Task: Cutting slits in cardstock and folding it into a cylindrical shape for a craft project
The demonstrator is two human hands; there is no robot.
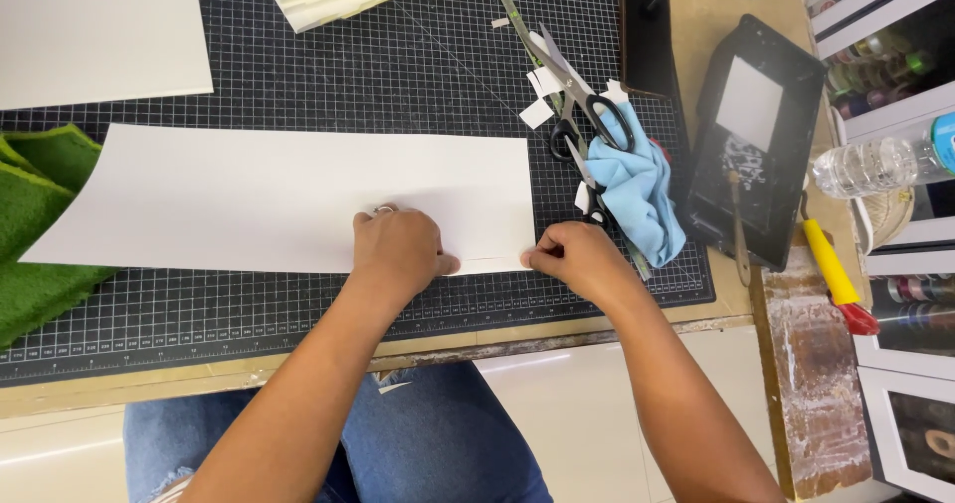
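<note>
Both hands are down on the long white sheet (288,200). Left hand (398,249) lies knuckles-up on the paper near its lower right part, fingers curled and pressing flat, holding nothing but the sheet itself; I judge it is there to pin the paper so it cannot slide. Right hand (577,259) is closed in a pinch at the sheet's lower right corner, thumb and fingertips meeting on the edge; whether a small strip sits between them I cannot tell. A faint line runs between my two hands, just above the lower edge.

The sheet rests on the gridded black cutting mat (398,65) that covers the surface, its long axis running left to right across my view, the right short edge square to the grid and the left end lifting slightly over a piece of green turf (40,234). Just right of my right hand lie a blue cloth (642,190) and black-handled scissors (577,100), with small white offcuts (542,95) beside the blades. Further right are a black tray (756,135), a yellow-handled tool (831,264) and a clear bottle (880,160). More white sheets (99,30) lie at the mat's far side.
</note>
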